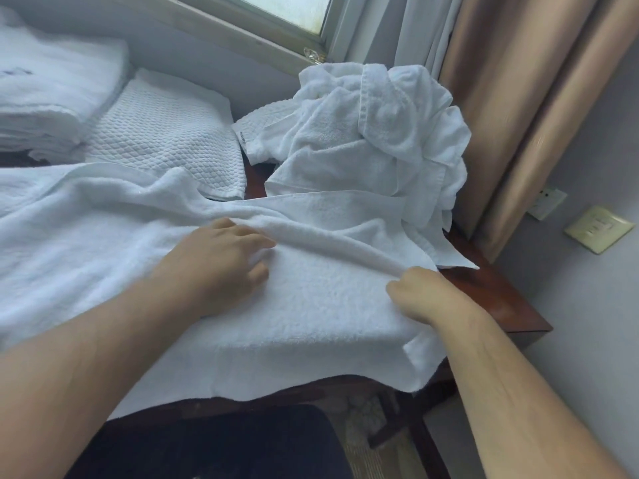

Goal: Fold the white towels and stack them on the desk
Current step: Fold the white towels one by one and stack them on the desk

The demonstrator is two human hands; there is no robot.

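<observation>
Across the near edge of the tabletop a large white towel lies spread, its near hem hanging over the front edge and its near-right corner drooping off the side. A raised fold runs across this towel from centre toward the right edge. The left hand lies palm down on the towel, fingers bent lightly against that fold; whether it pinches the cloth cannot be told. The right hand is clamped on the same towel near the right edge, fingers curled under and gripping the end of the fold. At the far-right corner sits a crumpled heap of towels, unfolded, one tail trailing down to touch the spread towel. At the far edge, centre, a folded waffle-weave towel lies flat. Just beside it, at the far-left corner, stands a stack of folded towels. A tan curtain hangs behind the right edge.
</observation>
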